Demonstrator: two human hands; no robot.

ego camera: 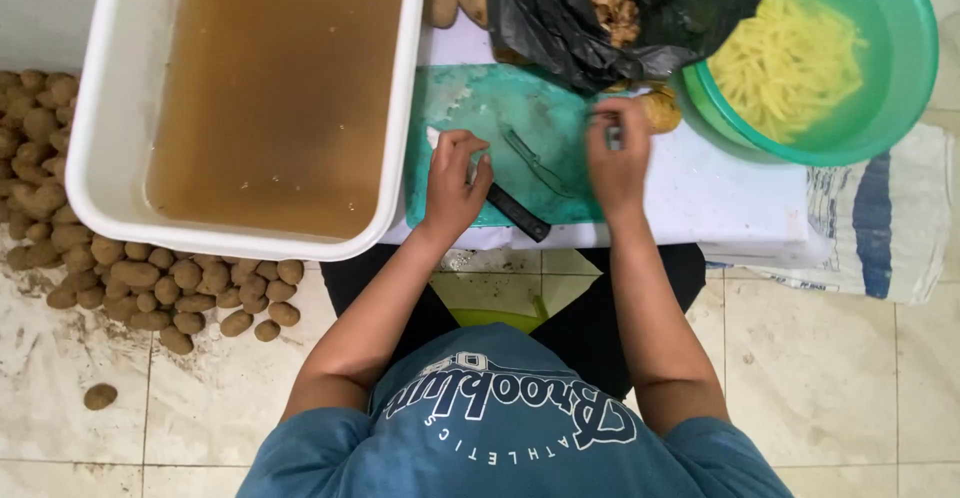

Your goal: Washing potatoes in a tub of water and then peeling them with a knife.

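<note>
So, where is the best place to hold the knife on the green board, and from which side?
Grip the knife by its black handle, coming from the near board edge. The handle slants toward the person and juts out free, while the left hand covers the blade end.

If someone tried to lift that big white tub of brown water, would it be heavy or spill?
The white tub is probably very heavy, since brown water fills it nearly to the rim. It would likely slosh over if pushed or tilted. One corner seems to hang past the table's edge above the potatoes on the floor, so a shove might tip it.
</note>
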